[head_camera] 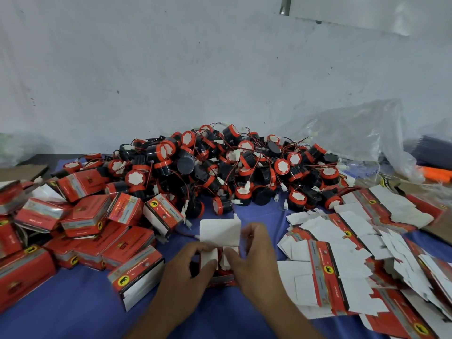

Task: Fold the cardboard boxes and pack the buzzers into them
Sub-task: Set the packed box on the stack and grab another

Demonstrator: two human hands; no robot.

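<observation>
A small red cardboard box (220, 232) stands on the blue cloth at centre front, its white lid flap up and its two side flaps pressed inward. My left hand (190, 263) holds its left side with the thumb on the left flap. My right hand (252, 253) grips its right side, fingers on the right flap. A buzzer's red edge shows inside the box, mostly hidden. Behind it lies a big heap of black and red buzzers (232, 167) with red wires. Folded red boxes (85, 216) pile up at the left. Flat unfolded boxes (342, 253) lie at the right.
The blue cloth (85, 307) covers the table. A clear plastic bag (354, 133) slumps against the white wall at the back right, with an orange object (435, 173) beside it. Brown cardboard (22, 172) shows at the far left.
</observation>
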